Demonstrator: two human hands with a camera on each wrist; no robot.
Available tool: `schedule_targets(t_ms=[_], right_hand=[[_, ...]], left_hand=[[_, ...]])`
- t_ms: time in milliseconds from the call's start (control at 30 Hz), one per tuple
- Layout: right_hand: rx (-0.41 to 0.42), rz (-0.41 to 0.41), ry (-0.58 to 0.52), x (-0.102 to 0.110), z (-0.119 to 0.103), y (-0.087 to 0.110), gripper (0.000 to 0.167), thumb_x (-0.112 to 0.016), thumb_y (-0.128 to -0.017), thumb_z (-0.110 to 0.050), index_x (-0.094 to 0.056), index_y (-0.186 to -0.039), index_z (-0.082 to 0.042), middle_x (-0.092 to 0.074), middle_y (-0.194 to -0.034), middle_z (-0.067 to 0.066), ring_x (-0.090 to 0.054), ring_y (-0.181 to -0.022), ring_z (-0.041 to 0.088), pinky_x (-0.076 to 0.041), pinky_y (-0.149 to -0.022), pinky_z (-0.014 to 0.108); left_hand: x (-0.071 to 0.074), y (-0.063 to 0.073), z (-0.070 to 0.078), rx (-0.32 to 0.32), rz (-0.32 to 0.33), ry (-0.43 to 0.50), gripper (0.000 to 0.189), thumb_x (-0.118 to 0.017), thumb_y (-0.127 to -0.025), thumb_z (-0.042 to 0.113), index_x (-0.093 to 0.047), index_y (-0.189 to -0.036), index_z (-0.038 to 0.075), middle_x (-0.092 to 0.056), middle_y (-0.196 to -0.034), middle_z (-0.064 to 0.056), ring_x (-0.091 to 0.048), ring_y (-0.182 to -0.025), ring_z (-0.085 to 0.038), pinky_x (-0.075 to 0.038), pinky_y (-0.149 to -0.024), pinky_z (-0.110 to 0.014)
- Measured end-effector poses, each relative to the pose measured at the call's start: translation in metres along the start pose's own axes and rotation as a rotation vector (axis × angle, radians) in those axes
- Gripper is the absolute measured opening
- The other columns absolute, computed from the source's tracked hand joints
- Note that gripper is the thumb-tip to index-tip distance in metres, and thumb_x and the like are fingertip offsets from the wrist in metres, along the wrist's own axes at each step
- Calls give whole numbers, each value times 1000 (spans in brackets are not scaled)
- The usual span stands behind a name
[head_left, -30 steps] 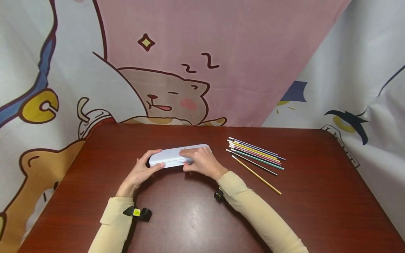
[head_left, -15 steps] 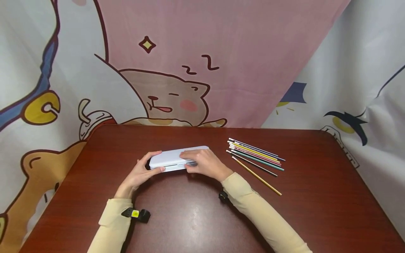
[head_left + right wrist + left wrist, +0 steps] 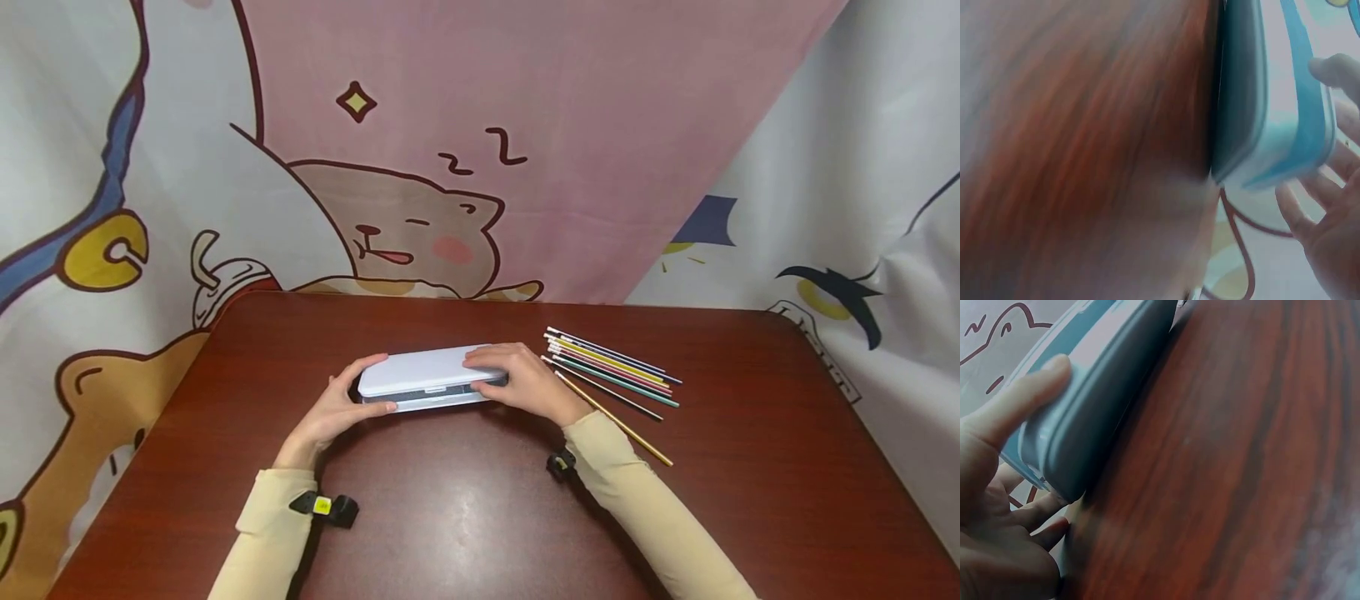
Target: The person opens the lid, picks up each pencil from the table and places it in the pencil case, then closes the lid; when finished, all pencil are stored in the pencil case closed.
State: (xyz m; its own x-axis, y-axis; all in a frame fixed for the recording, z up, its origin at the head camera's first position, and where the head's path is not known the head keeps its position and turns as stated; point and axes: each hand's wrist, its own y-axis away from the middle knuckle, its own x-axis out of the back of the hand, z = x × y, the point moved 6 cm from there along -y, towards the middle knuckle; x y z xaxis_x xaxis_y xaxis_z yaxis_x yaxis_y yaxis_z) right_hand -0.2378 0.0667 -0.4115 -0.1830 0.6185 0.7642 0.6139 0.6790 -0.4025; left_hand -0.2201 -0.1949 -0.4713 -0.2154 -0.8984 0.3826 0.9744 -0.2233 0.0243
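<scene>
A white pencil case lies lengthwise near the back of the table. Its lid is raised a little along the front, and a dark gap shows between lid and base. My left hand grips the left end, thumb along the front of the base and fingers round the back. In the left wrist view that thumb presses on the case wall. At the right end my right hand holds the lid, fingers over the top and thumb at the front gap. The inside of the case is mostly hidden.
Several pencils in different colours lie slanted to the right of the case. A gold pencil lies nearest, partly behind the right wrist. A cartoon-printed cloth hangs behind the brown table.
The lid has risen from nearly closed to partly open at the front. My right hand has slid right along the case to its end. My left hand keeps its grip.
</scene>
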Motion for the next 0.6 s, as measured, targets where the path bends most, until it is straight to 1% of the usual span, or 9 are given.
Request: schedule_targets(t_ms=[100, 267, 333, 500, 600], right_hand=[[-17, 10, -14, 3, 5, 7, 29, -75, -85, -13, -71, -112, -5, -66, -118, 7, -60, -112, 19, -45, -97, 33], [-24, 29, -6, 6, 6, 11, 29, -75, -86, -17, -72, -112, -6, -67, -118, 6, -60, -112, 18, -47, -95, 33], [-18, 45, -4, 8, 7, 10, 29, -75, -86, -17, -72, -112, -7, -67, -117, 6, -61, -111, 18, -47, -95, 33], [-25, 76, -67, 13, 12, 8, 27, -73, -88, -14, -71, -113, -5, -68, -114, 6, -62, -109, 16, -49, -92, 33], [-42, 92, -114, 18, 15, 5, 26, -70, -90, -12, -70, -114, -4, -69, -113, 5, -63, -107, 15, -51, -89, 34]], left_hand=[[-1, 0, 1, 0, -2, -24, 82, -86, -72, 19, -45, -143, 19, -37, -146, -19, -21, -140, -38, 18, -106, -60], [-1, 0, 4, -54, 13, -77, 90, -88, -69, 11, -40, -146, 14, -37, -147, -20, -24, -139, -39, 17, -105, -63], [-2, 0, 4, -62, 18, -82, 93, -88, -68, 8, -38, -147, 12, -35, -148, -21, -23, -139, -40, 17, -104, -63], [-3, -1, 5, -52, 22, -112, 102, -88, -67, 7, -28, -150, 11, -30, -151, -21, -20, -141, -40, 15, -106, -62], [-3, -1, 5, -38, 26, -139, 107, -88, -67, 9, -22, -152, 9, -28, -151, -24, -19, -141, -41, 13, -108, -61]])
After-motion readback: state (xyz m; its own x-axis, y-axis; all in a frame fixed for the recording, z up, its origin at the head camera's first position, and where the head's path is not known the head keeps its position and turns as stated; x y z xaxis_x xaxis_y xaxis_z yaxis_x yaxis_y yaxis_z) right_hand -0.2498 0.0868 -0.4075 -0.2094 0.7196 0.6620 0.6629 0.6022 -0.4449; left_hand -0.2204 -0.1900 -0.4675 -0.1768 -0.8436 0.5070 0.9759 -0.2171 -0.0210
